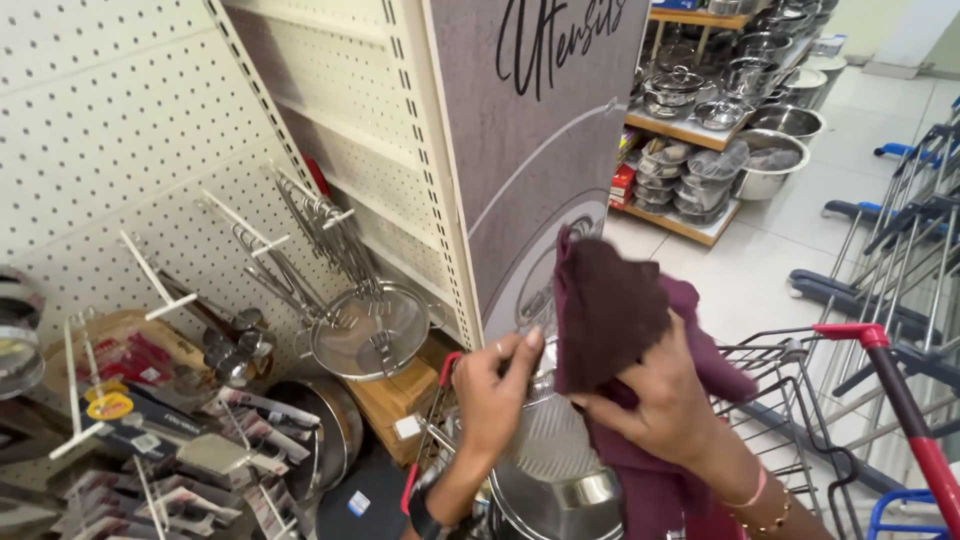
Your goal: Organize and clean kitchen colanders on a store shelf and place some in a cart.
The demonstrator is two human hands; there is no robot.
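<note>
Beside pegboard edge [440, 200], hands [600, 400] on strainer [545, 440].

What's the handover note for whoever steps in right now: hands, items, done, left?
Left hand: grip on the rim of the round steel mesh strainer, held over the red-handled wire shopping cart.
Right hand: holds the dark maroon cloth against the strainer's upper edge.
More mesh strainers hang on the white pegboard.
Done: strainer in hand, cloth on it.
Left: cannot tell how much is wiped.

Steel mesh strainer [548, 445], maroon cloth [610, 310] atop
</note>
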